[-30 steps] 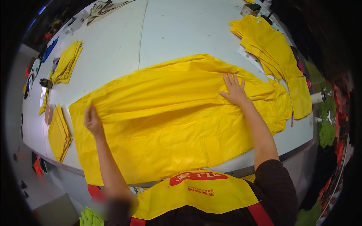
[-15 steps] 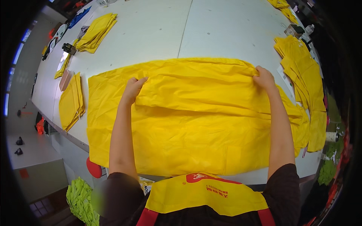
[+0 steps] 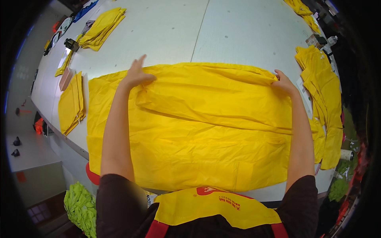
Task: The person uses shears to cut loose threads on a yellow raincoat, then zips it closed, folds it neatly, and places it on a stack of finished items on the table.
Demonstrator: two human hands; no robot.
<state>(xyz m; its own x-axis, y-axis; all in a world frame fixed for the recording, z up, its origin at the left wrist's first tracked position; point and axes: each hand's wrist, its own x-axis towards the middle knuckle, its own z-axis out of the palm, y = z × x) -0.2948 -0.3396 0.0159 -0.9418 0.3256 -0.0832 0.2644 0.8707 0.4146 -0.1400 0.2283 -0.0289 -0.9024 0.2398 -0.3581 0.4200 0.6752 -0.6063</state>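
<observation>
A large sheet of yellow fabric (image 3: 210, 146) lies across the near part of the table, with its far part folded over into a loose, wrinkled flap (image 3: 206, 95). At the flap's upper left corner is my left hand (image 3: 137, 75), open, its fingers spread upward and its thumb over the cloth. My right hand (image 3: 283, 84) is at the upper right edge of the same fabric, thumb and fingers apart, with no cloth visibly pinched between them. Part of the right hand's fingers is hidden from this side.
Folded yellow pieces (image 3: 72, 104) lie at the left beside a pinkish open box (image 3: 66, 79). Farther off are another yellow stack (image 3: 104, 29) and a small black device (image 3: 71, 44). Long yellow pieces (image 3: 319, 87) line the right edge. A bright green heap (image 3: 80, 208) sits below the table.
Both hands have let go of the fabric's folded edge and opened. My left hand has moved slightly left and up, and the flap now lies flatter.
</observation>
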